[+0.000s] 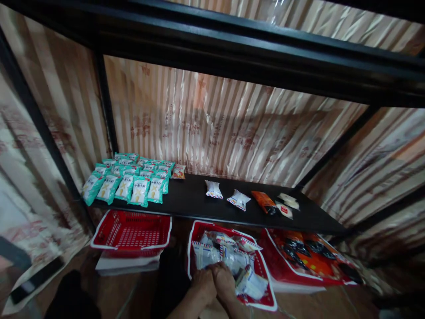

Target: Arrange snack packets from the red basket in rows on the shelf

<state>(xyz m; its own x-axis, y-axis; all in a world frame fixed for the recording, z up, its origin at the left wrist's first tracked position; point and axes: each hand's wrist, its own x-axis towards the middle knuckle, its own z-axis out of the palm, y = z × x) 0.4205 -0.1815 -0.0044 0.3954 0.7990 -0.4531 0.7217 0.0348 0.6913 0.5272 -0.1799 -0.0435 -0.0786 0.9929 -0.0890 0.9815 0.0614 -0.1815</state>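
Both of my hands are together over the near edge of the middle red basket (265,274), which is filled with white and blue snack packets (206,254). My left hand (203,283) touches my right hand (223,280) side by side. Their fingers curl down at the packets, and the fingertips are hidden, so what they hold cannot be made out. On the black shelf (189,199) above lie two white packets with striped edges, a left one (213,189) and a right one (238,200), set apart from each other.
Several green packets (126,181) stand in rows at the shelf's left, beside a small orange-white packet (178,171). An orange packet (264,202) and cream packets (285,209) lie right. An unfilled red basket (133,230) is below left; another (279,266) holds orange-black packets. A shelf beam (212,26) crosses above.
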